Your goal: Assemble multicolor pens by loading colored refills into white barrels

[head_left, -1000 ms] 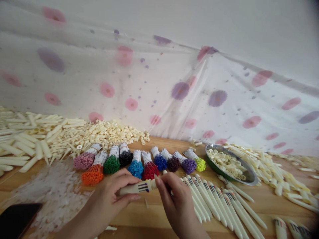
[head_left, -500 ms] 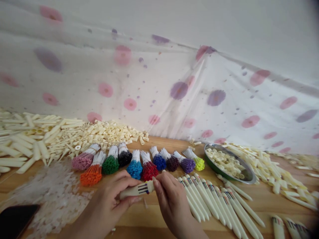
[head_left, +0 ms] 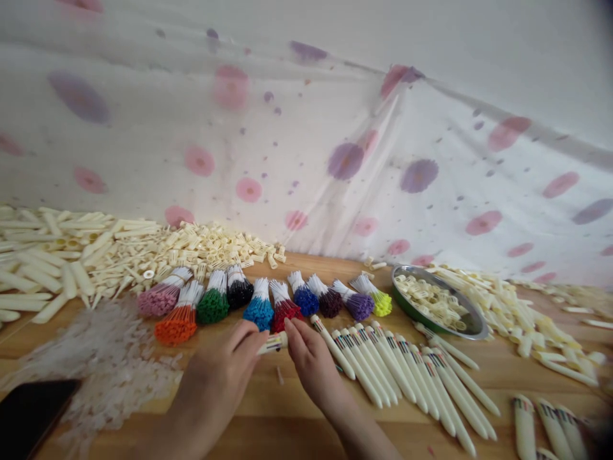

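Gripping a pen [head_left: 272, 344] two-handed

It's just nearside of the red bundle [head_left: 286, 309], left hand [head_left: 218, 367] wrapped round it, right hand [head_left: 311, 358] pinching one end. Both just shifted, hiding more of it, so that end's fit is unclear.

"Where could a hand pass?"
"Over bare worktop [head_left: 275, 409] between the forearms [head_left: 352, 415], until the held pen [head_left: 272, 344] spans the gap."
"Beyond?"
"Bundles [head_left: 258, 313] lie in a close row; more bare worktop runs behind."
"Rightward?"
"Close-packed pens [head_left: 394, 361], then the dish [head_left: 475, 317]."
"Left?"
"Bits [head_left: 110, 370], the phone [head_left: 38, 409]."
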### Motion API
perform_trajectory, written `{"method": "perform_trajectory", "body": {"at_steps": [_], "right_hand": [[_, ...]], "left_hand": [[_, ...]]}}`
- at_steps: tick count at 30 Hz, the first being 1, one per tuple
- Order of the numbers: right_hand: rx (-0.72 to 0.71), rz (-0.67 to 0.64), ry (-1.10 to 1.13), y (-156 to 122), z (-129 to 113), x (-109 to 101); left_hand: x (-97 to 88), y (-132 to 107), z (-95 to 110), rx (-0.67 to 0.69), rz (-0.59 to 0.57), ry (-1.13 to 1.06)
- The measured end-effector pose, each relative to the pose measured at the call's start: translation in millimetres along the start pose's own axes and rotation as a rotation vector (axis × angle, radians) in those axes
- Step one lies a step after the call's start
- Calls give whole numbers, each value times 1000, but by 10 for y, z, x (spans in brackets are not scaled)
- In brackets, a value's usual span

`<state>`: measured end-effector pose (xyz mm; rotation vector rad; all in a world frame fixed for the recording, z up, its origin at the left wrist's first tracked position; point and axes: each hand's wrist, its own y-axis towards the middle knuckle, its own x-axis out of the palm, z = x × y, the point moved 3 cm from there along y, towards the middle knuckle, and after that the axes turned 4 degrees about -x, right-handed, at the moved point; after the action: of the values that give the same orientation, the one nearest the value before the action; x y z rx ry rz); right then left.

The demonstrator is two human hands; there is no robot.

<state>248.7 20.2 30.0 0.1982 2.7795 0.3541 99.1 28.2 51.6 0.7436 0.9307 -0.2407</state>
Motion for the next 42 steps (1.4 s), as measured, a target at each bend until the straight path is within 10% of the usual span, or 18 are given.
{"method": "perform_trajectory", "body": {"at_steps": [11, 24, 35, 42], "right_hand": [[-19, 144, 54, 55, 60, -234], [200, 35, 215, 97, 196, -63], [-72, 54, 40, 51, -15, -389], [46, 173, 165, 106, 98, -250]], "left_hand": [[-158, 42, -513, -566, -440, -467], [-261, 152, -230, -196, -112, -319], [-217, 79, -442, -479, -229, -622], [-187, 90, -273, -468, -141, -522]]}}
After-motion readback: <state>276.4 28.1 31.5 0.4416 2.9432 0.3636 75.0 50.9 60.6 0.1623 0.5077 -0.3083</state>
